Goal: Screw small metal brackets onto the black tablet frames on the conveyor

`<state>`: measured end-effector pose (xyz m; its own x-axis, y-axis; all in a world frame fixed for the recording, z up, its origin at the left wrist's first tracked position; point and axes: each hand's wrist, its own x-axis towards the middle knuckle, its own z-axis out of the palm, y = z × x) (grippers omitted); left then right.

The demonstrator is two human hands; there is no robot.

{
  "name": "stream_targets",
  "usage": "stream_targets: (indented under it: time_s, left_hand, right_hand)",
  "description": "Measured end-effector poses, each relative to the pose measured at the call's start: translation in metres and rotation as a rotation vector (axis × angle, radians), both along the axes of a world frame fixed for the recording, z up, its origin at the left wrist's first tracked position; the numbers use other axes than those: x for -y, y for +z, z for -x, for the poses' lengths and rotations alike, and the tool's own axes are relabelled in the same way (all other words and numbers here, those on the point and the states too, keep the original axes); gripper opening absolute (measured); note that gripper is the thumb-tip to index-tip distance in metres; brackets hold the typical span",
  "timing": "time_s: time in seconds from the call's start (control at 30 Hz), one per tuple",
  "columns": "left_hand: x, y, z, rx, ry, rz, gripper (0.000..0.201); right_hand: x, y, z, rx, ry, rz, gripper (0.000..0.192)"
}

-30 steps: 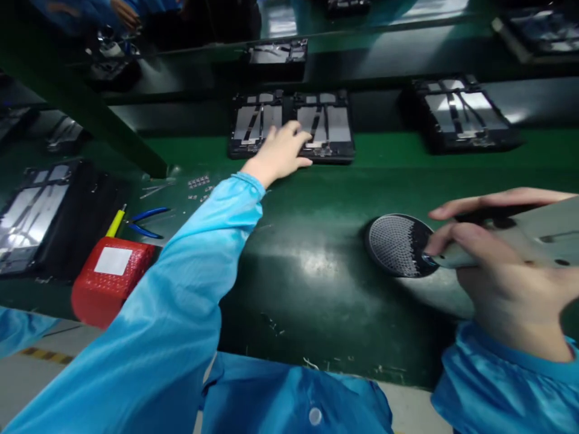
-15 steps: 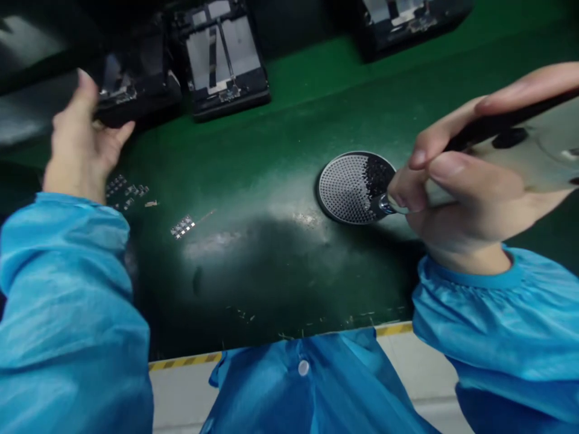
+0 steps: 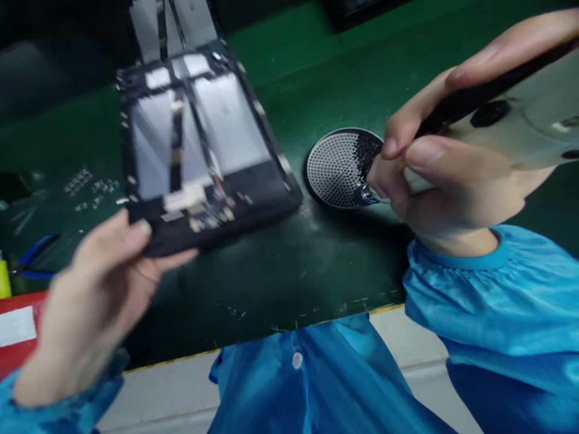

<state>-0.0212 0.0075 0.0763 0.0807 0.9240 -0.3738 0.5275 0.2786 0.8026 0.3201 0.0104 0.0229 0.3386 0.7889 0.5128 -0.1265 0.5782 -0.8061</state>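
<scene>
My left hand [image 3: 102, 277] is clamped on the tablet [image 3: 205, 150] at its near-left corner, above the bench [image 3: 271, 277]. I judge it stiff, lightish, its ribbons [image 3: 176, 144] fragile: best held by the edges. My right hand [image 3: 465, 187] grips a tool [image 3: 538, 114].

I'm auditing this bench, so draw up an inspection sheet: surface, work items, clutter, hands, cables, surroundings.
Surface: green bench, small scraps near its front edge.
Work items: flat device, pale handheld tool, round dish.
Clutter: blue-handled pliers, small parts, red package at left.
Hands: left hand holds the device; right hand grips the tool.
Cables: loose ones, nothing seen; dark flat strips cross the device.
Surroundings: another device behind, pale floor below.
</scene>
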Motion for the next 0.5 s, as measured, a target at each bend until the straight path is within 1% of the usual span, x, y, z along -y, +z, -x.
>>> stream_targets:
  time_s: [0.03,0.07,0.13,0.17,0.23,0.3,0.37,0.43,0.5]
  left_hand:
    - [0.018,-0.007,-0.009,0.089,0.069,0.072,0.030]
    - [0.033,-0.014,-0.015,0.178,0.101,0.136,0.030]
    - [0.057,-0.028,-0.019,0.234,0.051,0.192,0.044]
    - [0.065,-0.034,-0.018,0.210,0.009,0.188,0.052]
    - [0.073,-0.038,-0.013,0.051,-0.088,0.120,0.058]
    - [0.070,-0.036,-0.006,-0.190,-0.203,-0.021,0.048]
    - [0.059,-0.030,0.001,-0.412,-0.279,-0.186,0.035]
    - [0.041,-0.024,0.009,-0.578,-0.273,-0.314,0.032]
    - [0.020,-0.022,0.017,-0.683,-0.258,-0.358,0.040]
  right_hand:
    - [0.000,-0.003,-0.001,-0.003,-0.011,0.001,0.048]
    - [0.001,-0.005,-0.002,-0.002,-0.019,0.012,0.046]
    - [0.006,-0.008,-0.005,0.007,-0.010,0.014,0.040]
    - [0.008,-0.009,-0.007,0.005,0.006,0.007,0.038]
    - [0.013,-0.010,-0.009,0.020,0.026,-0.001,0.033]
    - [0.015,-0.012,-0.012,0.063,0.030,-0.001,0.030]
    - [0.014,-0.015,-0.014,0.114,0.028,-0.035,0.029]
    - [0.011,-0.018,-0.014,0.161,0.022,-0.079,0.031]
    - [0.010,-0.020,-0.014,0.207,0.009,-0.106,0.029]
